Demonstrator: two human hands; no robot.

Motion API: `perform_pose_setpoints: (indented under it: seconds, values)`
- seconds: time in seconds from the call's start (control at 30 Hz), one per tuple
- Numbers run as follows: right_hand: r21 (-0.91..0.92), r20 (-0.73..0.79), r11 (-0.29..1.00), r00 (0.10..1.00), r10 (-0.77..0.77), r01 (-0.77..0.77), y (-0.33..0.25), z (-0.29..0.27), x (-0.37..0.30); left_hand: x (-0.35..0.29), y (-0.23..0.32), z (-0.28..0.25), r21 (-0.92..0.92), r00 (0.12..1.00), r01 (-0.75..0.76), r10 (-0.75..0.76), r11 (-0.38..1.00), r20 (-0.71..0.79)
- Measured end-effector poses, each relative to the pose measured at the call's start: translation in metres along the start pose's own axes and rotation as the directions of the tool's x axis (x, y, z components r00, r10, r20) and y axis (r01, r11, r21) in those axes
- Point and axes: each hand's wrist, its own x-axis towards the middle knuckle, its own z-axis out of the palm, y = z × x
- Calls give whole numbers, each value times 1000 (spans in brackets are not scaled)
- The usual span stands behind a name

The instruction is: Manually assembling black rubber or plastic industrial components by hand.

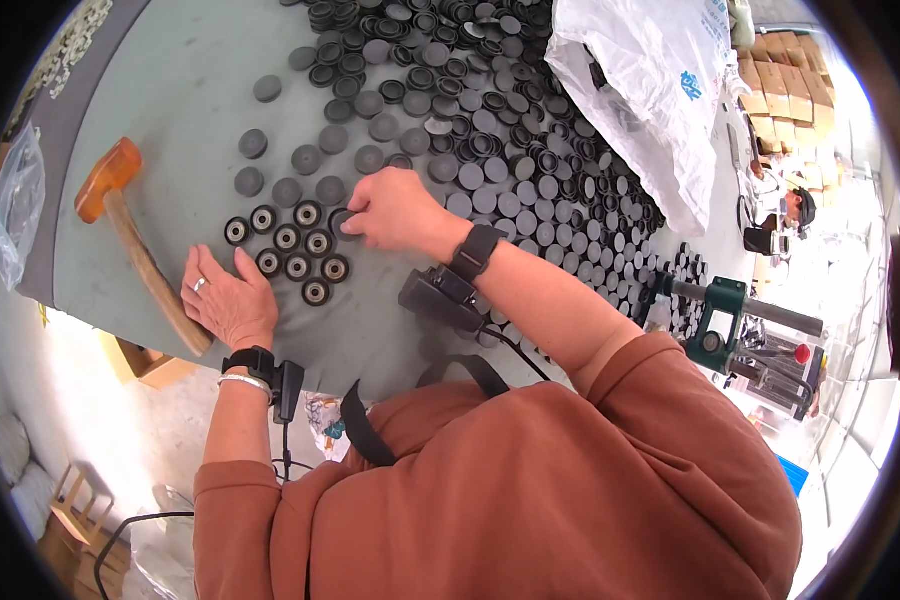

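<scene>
My right hand (402,212) pinches a round grey cap (341,224) by its edge, just right of a cluster of small black wheels with metal centres (287,237). The cap is low at the table, but I cannot tell whether it touches it. My left hand (232,300) lies palm down on the grey table with its fingers stretched, holding nothing, beside the cluster. Close to its fingers runs the wooden handle of a mallet (153,268) with an orange head. Several loose grey caps (307,158) lie just beyond the wheels.
A big heap of grey caps (490,120) spreads across the far and right side of the table. A white plastic sack (660,110) lies over part of it. At the right stands a green press-like machine (722,318). Cardboard boxes (785,90) and another person are farther back.
</scene>
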Motion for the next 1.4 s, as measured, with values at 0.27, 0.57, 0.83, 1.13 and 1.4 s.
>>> perform_pose_setpoints:
  seconds: [0.27,0.57,0.83,1.13,1.4]
  values:
    - [316,105,935,985,134,-161,-3,0,4,0,1,0,18,1000,-7,7,1000,-3]
    - [-134,238,990,968,86,-55,4,-2,23,1,2,0,18,1000,-13,13,1000,8]
    - [190,353,935,910,219,-299,-10,-18,26,0,-1,0,31,1000,-2,1,1000,16]
    - [188,124,976,988,91,-113,-3,-7,18,1,0,0,24,1000,-5,5,1000,10]
    - [-394,153,902,980,-126,178,1,-4,39,1,4,-5,111,995,59,-67,992,75]
